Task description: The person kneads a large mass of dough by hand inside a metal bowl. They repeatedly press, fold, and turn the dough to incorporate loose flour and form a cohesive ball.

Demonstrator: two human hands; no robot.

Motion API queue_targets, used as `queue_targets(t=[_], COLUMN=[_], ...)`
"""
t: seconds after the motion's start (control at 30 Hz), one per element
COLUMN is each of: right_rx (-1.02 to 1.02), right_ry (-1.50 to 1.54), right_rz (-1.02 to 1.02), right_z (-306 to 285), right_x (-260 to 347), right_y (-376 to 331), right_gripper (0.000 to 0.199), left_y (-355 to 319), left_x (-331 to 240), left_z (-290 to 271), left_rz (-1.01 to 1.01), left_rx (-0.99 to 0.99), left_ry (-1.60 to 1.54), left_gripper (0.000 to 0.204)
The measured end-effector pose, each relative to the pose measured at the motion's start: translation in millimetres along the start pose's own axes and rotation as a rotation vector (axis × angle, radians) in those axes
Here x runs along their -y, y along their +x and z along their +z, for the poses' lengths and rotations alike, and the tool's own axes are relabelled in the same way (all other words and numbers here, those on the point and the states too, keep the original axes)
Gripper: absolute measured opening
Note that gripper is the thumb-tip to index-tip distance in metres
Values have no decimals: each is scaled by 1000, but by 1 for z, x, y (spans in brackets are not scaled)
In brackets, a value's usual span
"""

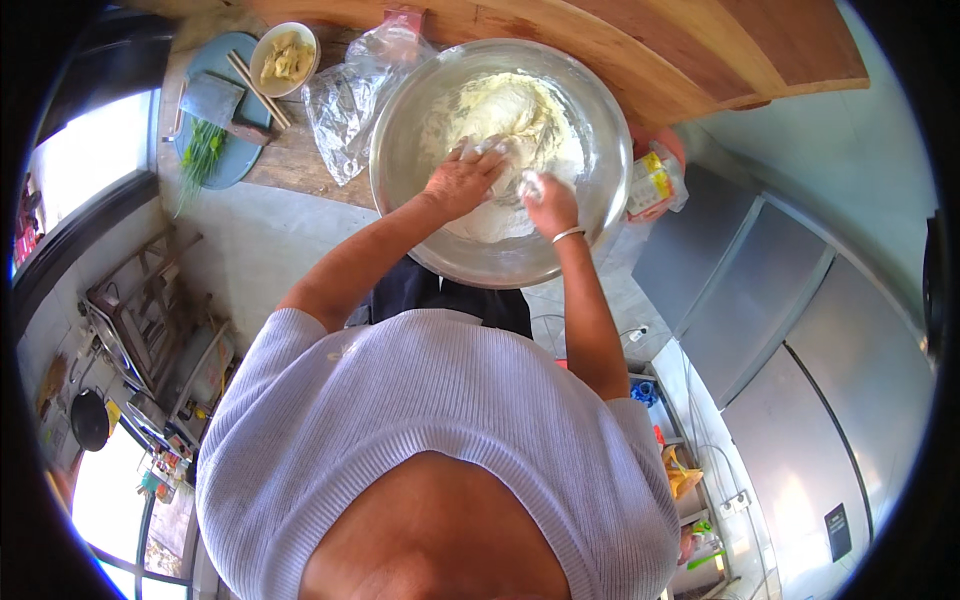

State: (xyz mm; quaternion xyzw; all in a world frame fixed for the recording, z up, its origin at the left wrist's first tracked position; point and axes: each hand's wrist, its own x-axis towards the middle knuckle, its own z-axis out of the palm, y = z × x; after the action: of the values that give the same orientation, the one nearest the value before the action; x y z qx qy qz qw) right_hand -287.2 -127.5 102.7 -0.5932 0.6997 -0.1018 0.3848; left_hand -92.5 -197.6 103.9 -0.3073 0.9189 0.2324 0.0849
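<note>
Head cam looking straight down here: both hands are in a big steel mixing bowl [400,190] sitting on the edge of a wooden countertop [300,160]. Left hand [462,180] is spread flat, fingers apart, pressing down into the pale dough mass [510,115], not clamped on anything. Right hand [548,200] is curled shut around a small clump of dough, with sticky bits all over the fingers, and there's a thin bracelet [568,234] on that wrist. As for how far along it is, I'd say the mixing is partway: the flour has mostly come together into a shaggy, ragged lump sitting in the middle and far side of the bowl, but it looks rough and crumbly rather than smooth, and there's a floury film on the bowl wall, so proper kneading into a clean ball looks like it's left to do. Around the bowl: a crumpled clear plastic bag [345,105] touching its left rim, a blue cutting board [215,170] further left with green chives [203,150], a cleaver [210,100] and chopsticks [258,90], plus a small bowl of yellowish food [285,55]. Small packet [652,185] just beside the bowl's right rim.
</note>
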Motion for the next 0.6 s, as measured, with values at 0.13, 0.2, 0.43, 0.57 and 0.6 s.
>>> queue_targets(t=[0.13,0.2,0.43,0.57,0.6], right_rx=[437,261,154,298,250], right_ry=[-398,-447,-163,-141,-18], right_rz=[162,124,100,55,110], right_z=[41,74,141,128,119], right_x=[32,37,24,10,9], right_y=[-41,-56,-29,-25,-24], right_gripper=[42,37,21,16,16], left_y=[-8,-3,9,-1,-7], left_x=[15,10,4,15,17], left_z=[26,29,13,-8,-9], left_rz=[4,-46,-110,-191,-248], left_rx=[122,182,291,1,-96], left_ry=[83,51,-191,-479,-505], left_gripper=[85,87,69,46,43])
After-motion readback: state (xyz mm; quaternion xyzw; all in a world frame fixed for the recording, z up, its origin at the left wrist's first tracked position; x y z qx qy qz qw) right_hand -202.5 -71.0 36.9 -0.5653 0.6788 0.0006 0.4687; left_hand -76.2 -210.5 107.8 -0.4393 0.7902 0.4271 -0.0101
